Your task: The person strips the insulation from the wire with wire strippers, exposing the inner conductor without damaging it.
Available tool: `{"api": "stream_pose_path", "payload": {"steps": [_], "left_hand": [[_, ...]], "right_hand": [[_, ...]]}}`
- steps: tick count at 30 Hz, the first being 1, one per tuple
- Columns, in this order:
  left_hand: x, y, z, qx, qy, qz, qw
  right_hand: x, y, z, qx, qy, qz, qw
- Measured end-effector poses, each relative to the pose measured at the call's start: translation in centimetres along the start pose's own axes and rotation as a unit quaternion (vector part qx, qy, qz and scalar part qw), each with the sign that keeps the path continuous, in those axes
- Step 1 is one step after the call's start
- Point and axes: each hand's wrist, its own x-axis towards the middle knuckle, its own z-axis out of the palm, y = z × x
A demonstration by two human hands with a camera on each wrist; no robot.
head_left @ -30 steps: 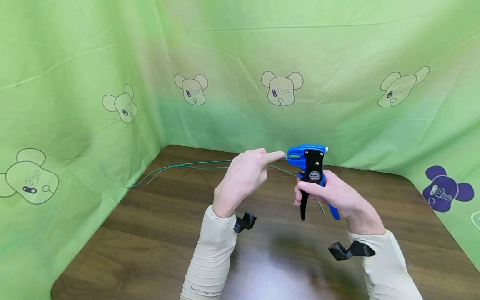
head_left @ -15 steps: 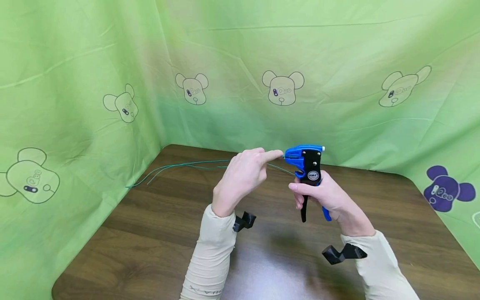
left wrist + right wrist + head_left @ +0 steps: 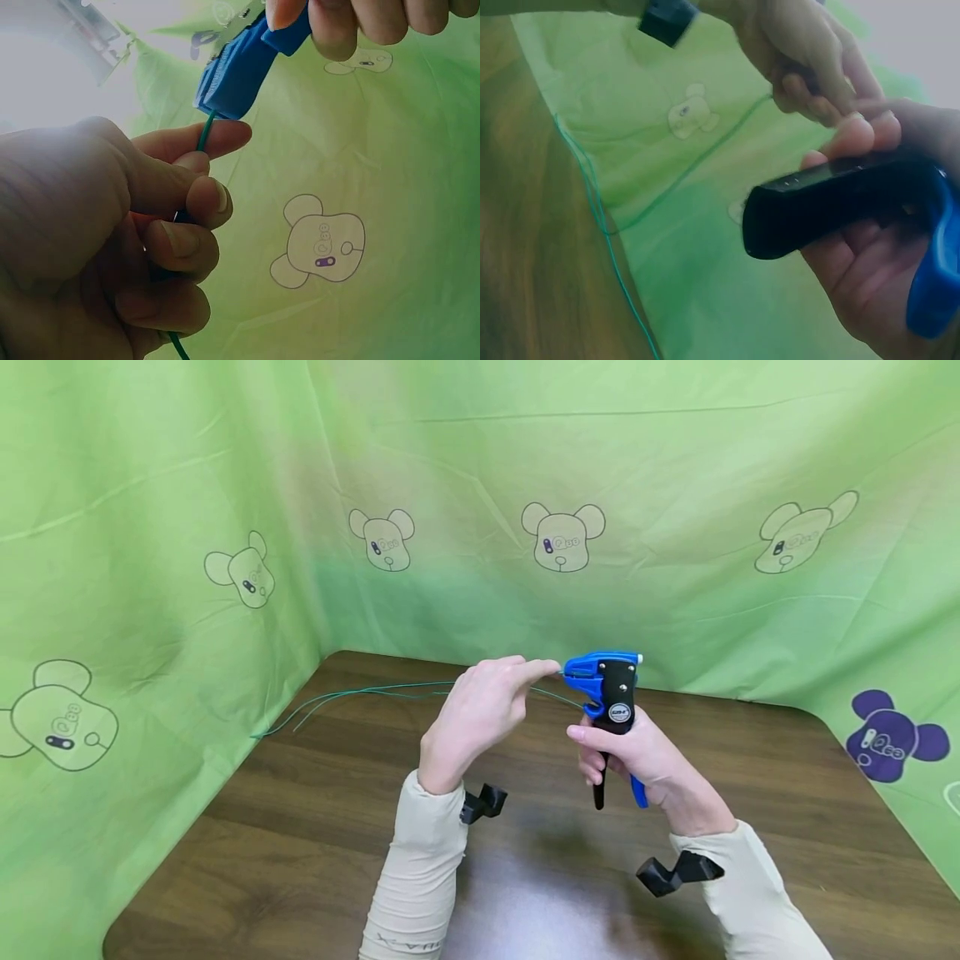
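Observation:
My right hand [image 3: 652, 760] grips a blue and black wire stripper [image 3: 620, 689], held upright above the table with its nose pointing left. Its black handle [image 3: 780, 217] and blue handle [image 3: 934, 277] show in the right wrist view. Facing the nose, my left hand [image 3: 480, 714] pinches a thin green wire [image 3: 204, 135] between thumb and fingers. In the left wrist view that wire runs into the tip of the stripper's blue nose [image 3: 232, 79], close to my extended index finger [image 3: 229, 139]. Something small and dark is mostly hidden inside the curled left fingers.
Green wires [image 3: 360, 690] trail left from my left hand across the brown wooden table [image 3: 300, 843]. Green cloth [image 3: 465, 460] printed with bear heads hangs around the back and sides. A black mount [image 3: 483, 803] sits on the left wrist, another [image 3: 678, 872] on the right.
The right hand and the wire stripper have shifted slightly left, and its two handles look closer together. The left hand moves a little left too, still pinching the wire.

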Motion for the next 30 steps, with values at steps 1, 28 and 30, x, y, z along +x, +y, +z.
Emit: {"api": "stream_pose_path", "payload": {"steps": [1, 28, 30], "left_hand": [[0.02, -0.06, 0.01, -0.004, 0.0, 0.0, 1.0], [0.18, -0.03, 0.25, -0.015, 0.016, 0.009, 0.9997], [0.2, -0.03, 0.26, -0.015, 0.018, 0.009, 0.9997]], "right_hand": [[0.06, 0.0, 0.15, 0.001, 0.002, 0.0, 1.0], [0.14, 0.3, 0.85, 0.042, 0.014, -0.01, 0.999], [0.14, 0.28, 0.89, 0.041, 0.015, -0.011, 0.999]]}}
